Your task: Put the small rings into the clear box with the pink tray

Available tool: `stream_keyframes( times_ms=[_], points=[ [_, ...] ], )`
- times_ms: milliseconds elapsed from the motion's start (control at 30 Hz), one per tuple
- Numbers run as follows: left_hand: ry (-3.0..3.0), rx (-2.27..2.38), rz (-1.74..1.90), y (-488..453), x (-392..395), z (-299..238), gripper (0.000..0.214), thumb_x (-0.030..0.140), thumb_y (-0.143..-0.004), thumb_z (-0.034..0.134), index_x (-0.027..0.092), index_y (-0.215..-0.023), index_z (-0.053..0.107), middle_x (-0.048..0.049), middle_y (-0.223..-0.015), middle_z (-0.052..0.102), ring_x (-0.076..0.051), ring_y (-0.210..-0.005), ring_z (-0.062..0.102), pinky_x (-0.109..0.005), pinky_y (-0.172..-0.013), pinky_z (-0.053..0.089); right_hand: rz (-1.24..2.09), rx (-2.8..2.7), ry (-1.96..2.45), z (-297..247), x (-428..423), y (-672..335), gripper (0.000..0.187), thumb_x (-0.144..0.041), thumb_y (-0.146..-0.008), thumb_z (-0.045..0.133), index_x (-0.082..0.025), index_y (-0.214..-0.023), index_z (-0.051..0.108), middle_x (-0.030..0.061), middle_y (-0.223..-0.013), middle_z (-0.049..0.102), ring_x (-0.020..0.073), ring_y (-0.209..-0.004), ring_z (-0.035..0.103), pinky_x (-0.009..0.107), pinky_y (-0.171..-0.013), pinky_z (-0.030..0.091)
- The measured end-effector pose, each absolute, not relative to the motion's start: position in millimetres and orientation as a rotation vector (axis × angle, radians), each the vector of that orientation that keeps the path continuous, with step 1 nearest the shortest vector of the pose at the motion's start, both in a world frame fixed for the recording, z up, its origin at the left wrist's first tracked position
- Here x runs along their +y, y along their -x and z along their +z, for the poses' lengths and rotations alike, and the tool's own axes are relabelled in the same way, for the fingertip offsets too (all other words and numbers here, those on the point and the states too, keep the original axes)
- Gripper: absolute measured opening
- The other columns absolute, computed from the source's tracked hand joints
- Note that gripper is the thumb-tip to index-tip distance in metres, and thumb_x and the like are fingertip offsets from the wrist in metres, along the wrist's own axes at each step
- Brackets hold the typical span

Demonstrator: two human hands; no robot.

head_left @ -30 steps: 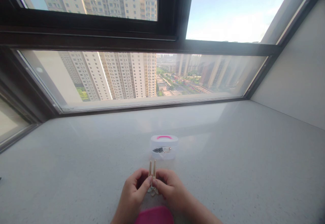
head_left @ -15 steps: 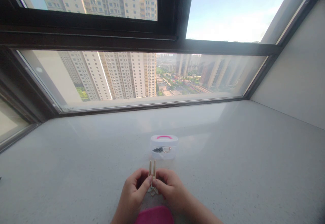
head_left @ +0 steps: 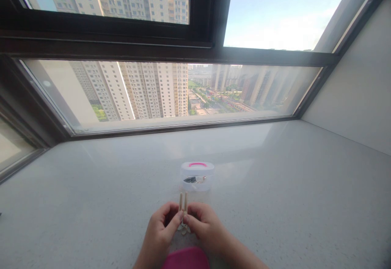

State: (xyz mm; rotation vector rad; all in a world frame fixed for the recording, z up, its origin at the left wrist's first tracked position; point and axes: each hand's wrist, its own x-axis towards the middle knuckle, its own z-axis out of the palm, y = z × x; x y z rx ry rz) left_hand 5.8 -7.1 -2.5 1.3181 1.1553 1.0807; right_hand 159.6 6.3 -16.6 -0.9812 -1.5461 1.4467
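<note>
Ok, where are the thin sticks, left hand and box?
Thin sticks [head_left: 181, 201], head view: left one's upper part.
Left hand [head_left: 160, 227], head view: back of hand.
Box [head_left: 197, 171], head view: front of its lid.

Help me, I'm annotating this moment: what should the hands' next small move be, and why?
Perhaps shift the thumbs slightly aside without letting go. The left hand and right hand pinch two slim pale pieces whose ends point away from the person, side by side with a narrow gap, but the thumbs partly cover their middle, so I cannot tell whether they are joined.
</note>
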Motion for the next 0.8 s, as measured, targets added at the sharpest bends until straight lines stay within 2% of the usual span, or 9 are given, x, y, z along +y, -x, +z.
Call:
stream_keyframes(
  times_ms=[500,800],
  points=[
    [-1.304,1.167,1.088,-6.2,-8.9,0.0,0.024,0.038,-0.079,0.064,0.014,-0.081,0.071,-0.0012,-0.066,0.062,-0.015,-0.061,0.052,-0.021,-0.054,0.041,1.447,-1.551,0.989,-14.5,6.8,-159.5,0.034,-0.042,-0.083,0.058,-0.010,-0.075,0.065,-0.0015,-0.059,0.047,0.0107,-0.056,0.039,0.022,-0.052,0.030],
    [-1.309,1.166,1.083,-6.1,-8.6,-1.6,0.024,0.037,-0.080,0.064,0.014,-0.084,0.071,-0.0012,-0.067,0.062,-0.015,-0.063,0.053,-0.021,-0.055,0.041,1.431,-1.568,0.999,-14.2,6.3,-159.7,0.033,-0.041,-0.083,0.057,-0.010,-0.074,0.064,-0.0024,-0.058,0.045,0.0102,-0.055,0.037,0.022,-0.050,0.027]
  ],
)
